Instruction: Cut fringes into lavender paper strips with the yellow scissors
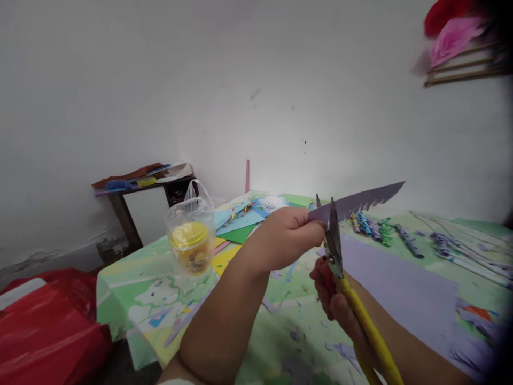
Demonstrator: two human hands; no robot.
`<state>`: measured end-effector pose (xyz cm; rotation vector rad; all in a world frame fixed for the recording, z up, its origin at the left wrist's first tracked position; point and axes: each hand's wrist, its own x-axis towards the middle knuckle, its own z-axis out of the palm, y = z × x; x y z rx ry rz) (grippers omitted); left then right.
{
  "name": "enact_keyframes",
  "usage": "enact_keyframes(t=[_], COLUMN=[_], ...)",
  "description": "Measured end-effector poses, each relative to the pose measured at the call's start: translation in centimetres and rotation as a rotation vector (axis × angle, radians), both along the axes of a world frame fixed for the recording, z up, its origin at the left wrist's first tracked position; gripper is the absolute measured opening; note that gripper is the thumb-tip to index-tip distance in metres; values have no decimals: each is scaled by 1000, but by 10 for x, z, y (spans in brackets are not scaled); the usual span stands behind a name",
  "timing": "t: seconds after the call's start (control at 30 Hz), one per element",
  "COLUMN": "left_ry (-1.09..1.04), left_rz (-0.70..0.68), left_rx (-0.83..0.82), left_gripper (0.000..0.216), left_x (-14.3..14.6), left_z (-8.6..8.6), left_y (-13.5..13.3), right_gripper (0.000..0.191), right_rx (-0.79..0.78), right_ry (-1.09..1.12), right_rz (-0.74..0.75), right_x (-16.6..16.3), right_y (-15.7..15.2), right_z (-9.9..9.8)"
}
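My left hand (286,235) pinches one end of a purple paper strip (364,200), held above the table. Fine cuts run along the strip's lower edge toward its far end. My right hand (336,297) grips scissors (334,248) with yellow handles. The blades stand apart and point upward, with the strip between them, close to my left fingertips. Below and to the right lies a sheet of purple paper (393,283). Curled paper rolls (371,227) in blue, purple, green and yellow rest behind it.
A clear bag (210,224) holding a yellow-lidded tub (190,246) stands at the left of the table. Coloured paper sheets (240,232) lie at the back. Purple scraps (344,353) are scattered in front. A red bag (52,321) sits at lower left; thin sticks (476,267) lie at right.
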<state>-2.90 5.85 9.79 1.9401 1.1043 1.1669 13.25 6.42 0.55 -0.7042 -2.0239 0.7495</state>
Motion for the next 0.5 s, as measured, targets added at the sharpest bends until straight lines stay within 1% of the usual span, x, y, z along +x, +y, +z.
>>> enact_keyframes(t=[0.13, 0.27, 0.37, 0.5], left_ry=[43, 57, 72, 45], left_rz=[9, -5, -4, -43], left_rx=[-42, -36, -26, -34], left_gripper=[26, 26, 26, 26], left_x=[-1, -1, -1, 0], left_z=[1, 1, 1, 2], left_y=[7, 9, 8, 7], right_gripper=[40, 38, 39, 46], right_rx=[-57, -82, -92, -79], right_ry=[-14, -6, -5, -14], right_rz=[57, 81, 78, 88], right_x=[-3, -2, -2, -4], right_y=[9, 14, 16, 18], right_z=[-15, -26, -28, -27])
